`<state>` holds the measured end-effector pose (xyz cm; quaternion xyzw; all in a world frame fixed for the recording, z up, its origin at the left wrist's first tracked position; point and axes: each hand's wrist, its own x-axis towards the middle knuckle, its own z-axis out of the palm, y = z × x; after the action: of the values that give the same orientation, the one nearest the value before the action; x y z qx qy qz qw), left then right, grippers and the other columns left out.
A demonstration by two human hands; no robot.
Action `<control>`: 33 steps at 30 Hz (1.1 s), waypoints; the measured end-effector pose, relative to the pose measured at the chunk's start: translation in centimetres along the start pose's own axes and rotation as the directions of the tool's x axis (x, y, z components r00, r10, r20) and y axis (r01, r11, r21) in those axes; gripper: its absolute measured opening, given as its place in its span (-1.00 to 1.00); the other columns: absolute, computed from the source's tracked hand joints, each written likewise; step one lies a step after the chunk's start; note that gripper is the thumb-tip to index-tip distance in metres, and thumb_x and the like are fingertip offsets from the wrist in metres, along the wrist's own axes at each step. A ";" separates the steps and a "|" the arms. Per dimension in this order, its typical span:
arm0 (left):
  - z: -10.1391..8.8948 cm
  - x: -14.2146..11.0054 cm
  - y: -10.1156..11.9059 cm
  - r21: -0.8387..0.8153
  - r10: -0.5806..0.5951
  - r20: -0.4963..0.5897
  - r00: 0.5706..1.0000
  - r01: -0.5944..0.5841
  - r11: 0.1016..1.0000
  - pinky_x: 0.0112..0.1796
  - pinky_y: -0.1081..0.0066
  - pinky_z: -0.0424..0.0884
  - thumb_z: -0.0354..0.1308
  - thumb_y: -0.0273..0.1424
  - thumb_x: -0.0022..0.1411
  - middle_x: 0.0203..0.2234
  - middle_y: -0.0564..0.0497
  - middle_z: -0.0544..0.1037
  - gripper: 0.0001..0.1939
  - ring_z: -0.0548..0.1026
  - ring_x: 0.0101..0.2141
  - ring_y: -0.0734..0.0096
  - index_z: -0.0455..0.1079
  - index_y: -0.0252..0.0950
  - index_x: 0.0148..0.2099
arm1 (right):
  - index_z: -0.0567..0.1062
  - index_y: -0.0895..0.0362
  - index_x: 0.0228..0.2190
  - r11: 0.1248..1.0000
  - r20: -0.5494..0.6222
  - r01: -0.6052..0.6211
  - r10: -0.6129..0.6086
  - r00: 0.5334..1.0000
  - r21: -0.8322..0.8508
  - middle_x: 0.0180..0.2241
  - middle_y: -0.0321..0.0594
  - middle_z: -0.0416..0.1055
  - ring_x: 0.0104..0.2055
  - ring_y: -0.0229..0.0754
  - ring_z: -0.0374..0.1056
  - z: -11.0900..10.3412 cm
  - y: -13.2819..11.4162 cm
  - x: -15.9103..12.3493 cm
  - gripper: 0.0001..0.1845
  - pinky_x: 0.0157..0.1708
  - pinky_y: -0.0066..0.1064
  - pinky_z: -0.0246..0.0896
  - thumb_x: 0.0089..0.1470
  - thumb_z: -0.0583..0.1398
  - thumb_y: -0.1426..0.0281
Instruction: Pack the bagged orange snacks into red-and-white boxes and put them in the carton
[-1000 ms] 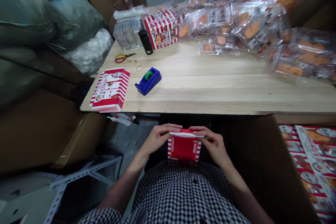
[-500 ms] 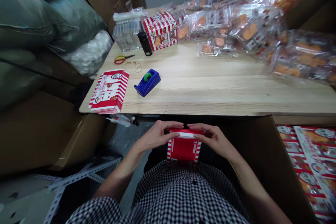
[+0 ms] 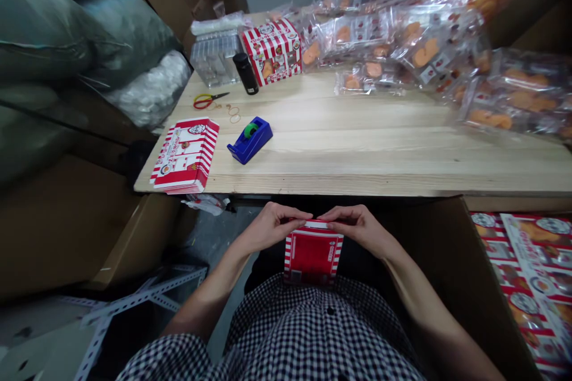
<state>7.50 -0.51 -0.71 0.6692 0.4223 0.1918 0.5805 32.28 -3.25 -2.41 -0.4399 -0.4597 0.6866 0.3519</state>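
Head cam view: down at bottom center, the left hand (image 3: 272, 227) and right hand (image 3: 360, 229) are in a narrow pinch on the top edge of a red-and-white striped carton (image 3: 313, 256), which stands upright just in front of a checked shirt (image 3: 322, 327). Above them on the wooden table (image 3: 357, 161) there's a stack of flat cartons (image 3: 185, 155) at left, a blue tape dispenser (image 3: 249, 140), and bagged orange cookies (image 3: 402, 41) toward the upper right.

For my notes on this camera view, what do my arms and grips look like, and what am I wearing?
Your left grip and right grip are bare, with no gloves, and no watch or bracelet shows on your forearms. You are wearing a short-sleeved black-and-white checked shirt with dark buttons down the front.
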 end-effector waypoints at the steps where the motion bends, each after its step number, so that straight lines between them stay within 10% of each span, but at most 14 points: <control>1: -0.1 -0.1 0.0 -0.002 0.001 0.003 1.000 -0.001 1.000 -0.22 0.36 0.48 0.16 -0.27 0.31 -0.12 -0.09 0.66 -0.71 0.61 -0.19 0.22 0.56 -0.15 0.04 | 0.69 0.04 -0.31 1.000 -0.005 -0.003 0.003 1.000 0.003 -0.22 -0.19 0.64 -0.16 -0.08 0.53 0.1 0.2 -0.1 -0.82 -0.06 -0.20 0.36 0.00 0.37 0.27; 14: -1.6 -1.2 2.1 0.191 0.107 0.147 0.983 -0.134 0.972 -0.12 0.43 0.47 0.19 -0.32 0.31 -0.15 -0.02 0.67 -0.75 0.62 -0.19 0.38 0.57 -0.22 -0.01 | 0.63 -0.02 -0.10 0.980 0.276 0.006 0.051 0.960 -0.200 -0.08 -0.22 0.61 -0.03 -0.04 0.51 -0.7 -1.7 -0.4 -0.70 0.05 -0.15 0.37 0.11 0.32 0.23; 22: 0.5 -0.4 2.2 0.185 0.178 0.032 0.984 -0.180 0.966 -0.27 0.47 0.38 0.15 -0.37 0.35 -0.29 -0.02 0.58 -0.82 0.52 -0.31 0.47 0.56 -0.27 -0.10 | 0.65 0.02 -0.15 0.994 0.133 0.008 0.007 0.991 -0.112 -0.16 -0.20 0.64 -0.13 -0.09 0.56 0.4 -0.3 0.0 -0.72 -0.06 -0.23 0.43 0.09 0.34 0.22; 33: -0.7 0.6 2.1 0.142 0.213 0.135 0.968 -0.231 0.963 -0.20 0.42 0.39 0.10 -0.46 0.36 -0.29 -0.03 0.56 -0.83 0.50 -0.25 0.43 0.53 -0.30 -0.14 | 0.55 0.00 0.03 0.963 0.422 0.087 0.029 0.906 -0.254 -0.04 -0.22 0.60 -0.06 -0.15 0.52 -2.0 -2.1 1.5 -0.64 0.00 -0.25 0.41 0.22 0.22 0.24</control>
<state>8.00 0.41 1.27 0.7659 0.3232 0.1821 0.5251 33.76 -0.54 -1.26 -0.3174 -0.6195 0.6919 0.1919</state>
